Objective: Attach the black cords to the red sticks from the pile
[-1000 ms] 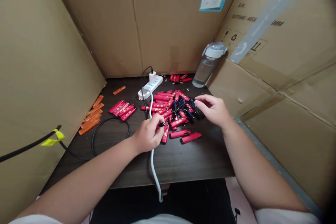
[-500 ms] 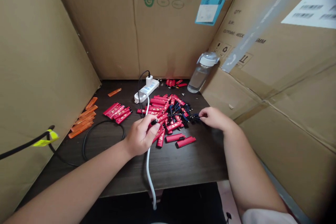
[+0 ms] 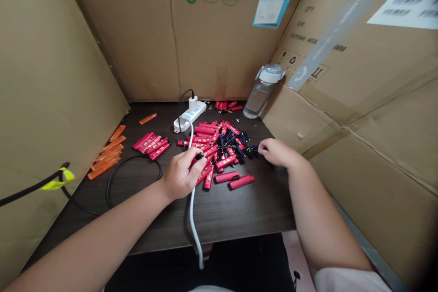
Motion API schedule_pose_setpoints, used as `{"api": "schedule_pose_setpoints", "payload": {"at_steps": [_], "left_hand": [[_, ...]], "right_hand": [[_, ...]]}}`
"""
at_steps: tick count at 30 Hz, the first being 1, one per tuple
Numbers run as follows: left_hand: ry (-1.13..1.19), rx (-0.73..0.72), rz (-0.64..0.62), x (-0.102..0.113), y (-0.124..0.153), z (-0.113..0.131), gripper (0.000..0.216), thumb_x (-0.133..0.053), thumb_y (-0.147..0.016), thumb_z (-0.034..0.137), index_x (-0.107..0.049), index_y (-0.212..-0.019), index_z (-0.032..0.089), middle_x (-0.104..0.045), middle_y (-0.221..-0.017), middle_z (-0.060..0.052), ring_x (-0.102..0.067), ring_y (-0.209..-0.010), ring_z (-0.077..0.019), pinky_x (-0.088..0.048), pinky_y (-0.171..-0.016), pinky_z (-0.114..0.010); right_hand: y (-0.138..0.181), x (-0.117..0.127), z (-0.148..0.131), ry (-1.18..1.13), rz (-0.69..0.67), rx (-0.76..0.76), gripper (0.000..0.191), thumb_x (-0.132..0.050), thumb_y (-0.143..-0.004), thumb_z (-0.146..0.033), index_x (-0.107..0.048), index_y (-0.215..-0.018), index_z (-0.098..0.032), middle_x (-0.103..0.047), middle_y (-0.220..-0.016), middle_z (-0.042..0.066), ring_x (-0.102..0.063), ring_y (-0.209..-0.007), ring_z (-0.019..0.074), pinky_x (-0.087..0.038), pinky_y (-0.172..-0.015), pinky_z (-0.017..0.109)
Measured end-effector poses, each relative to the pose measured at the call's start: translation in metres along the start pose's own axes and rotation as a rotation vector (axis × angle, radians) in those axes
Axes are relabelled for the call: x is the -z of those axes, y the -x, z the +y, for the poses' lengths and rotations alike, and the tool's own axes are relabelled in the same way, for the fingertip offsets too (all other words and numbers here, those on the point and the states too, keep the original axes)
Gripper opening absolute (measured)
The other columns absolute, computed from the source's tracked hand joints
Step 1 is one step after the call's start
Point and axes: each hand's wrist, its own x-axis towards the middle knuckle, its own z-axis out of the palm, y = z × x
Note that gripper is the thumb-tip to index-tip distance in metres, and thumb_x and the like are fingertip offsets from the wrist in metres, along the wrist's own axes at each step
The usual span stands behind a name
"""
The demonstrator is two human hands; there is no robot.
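My left hand (image 3: 183,173) is closed around a black-ended piece (image 3: 199,156); the rest of it is hidden in the palm. Just beyond it lies a heap of red lighter-shaped casings (image 3: 226,162) with gold markings, some showing black ends. Mixed into the heap's right side are small black parts (image 3: 251,149) with bits of blue. At that edge my right hand (image 3: 273,151) has its fingers pressed together, touching or very close to the black parts. What those fingers hold, if anything, cannot be made out.
A white power strip (image 3: 190,116) with a plugged-in charger stands behind the heap, its white cable (image 3: 192,219) running to the front edge. A water bottle (image 3: 258,98) is at back right. Orange strips (image 3: 106,155) and a row of red casings (image 3: 151,145) lie left. Cardboard walls surround the table.
The view has shifted slightly. Both hands keep nearly the same places and grips, and the heap looks the same.
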Motion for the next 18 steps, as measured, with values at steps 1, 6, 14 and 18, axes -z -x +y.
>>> {"api": "schedule_pose_setpoints", "payload": {"at_steps": [1,6,14,18], "left_hand": [[-0.005,0.002,-0.001,0.0,0.0,0.0,0.015,-0.045,-0.091,0.03,-0.054,-0.09,0.018,-0.052,-0.063,0.003,-0.051,-0.059,-0.012,-0.038,-0.058,-0.023],[-0.021,-0.023,0.024,-0.002,0.0,-0.003,0.015,-0.049,-0.09,0.029,-0.056,-0.083,0.017,-0.052,-0.062,0.002,-0.049,-0.056,-0.0102,-0.038,-0.056,-0.022],[0.188,0.185,0.088,-0.012,-0.002,0.01,0.022,-0.058,-0.084,0.034,-0.063,-0.073,0.016,-0.061,-0.063,0.0,-0.051,-0.055,-0.0095,-0.041,-0.054,-0.021],[0.383,0.311,0.091,-0.015,-0.003,0.019,0.027,-0.065,-0.078,0.04,-0.067,-0.083,0.014,-0.067,-0.071,-0.002,-0.058,-0.062,-0.0123,-0.047,-0.061,-0.022]], "right_hand": [[0.0,-0.001,-0.001,0.005,0.0,0.004,0.014,-0.053,-0.078,-0.014,-0.061,-0.067,-0.017,-0.063,-0.068,0.004,-0.049,-0.058,0.0128,-0.032,-0.055,0.024],[0.002,0.003,0.002,0.009,0.015,0.044,0.016,-0.051,-0.074,-0.009,-0.052,-0.062,-0.018,-0.056,-0.063,0.003,-0.044,-0.056,0.0127,-0.031,-0.055,0.025],[0.033,0.009,-0.055,-0.215,0.534,0.473,0.014,-0.042,-0.089,-0.016,-0.049,-0.078,-0.018,-0.056,-0.082,0.007,-0.053,-0.078,0.0188,-0.043,-0.073,0.031],[0.05,-0.008,-0.102,-0.24,0.612,0.724,0.012,-0.043,-0.087,-0.01,-0.05,-0.083,-0.018,-0.056,-0.086,0.009,-0.052,-0.08,0.0202,-0.046,-0.071,0.033]]}}
